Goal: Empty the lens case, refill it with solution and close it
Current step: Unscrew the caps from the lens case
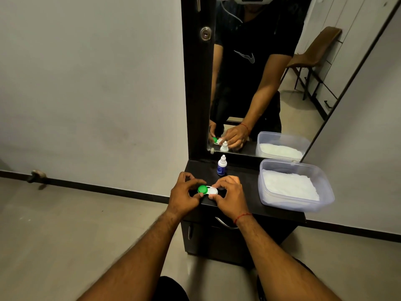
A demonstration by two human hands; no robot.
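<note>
Both grips were closed on the lens case (209, 190), which lay near the front edge of the black counter (243, 187): the left grip (184, 193) pinched the end with the green cap (202, 189) in place, and the right grip (230, 192) curled over the white end, hiding its cap. I judged nothing emptied or refilled yet, since the solution bottle (222, 168) stood capped just behind the hands. Farthest right, an open clear tub (293, 205) held something white, perhaps paper (288, 185).
</note>
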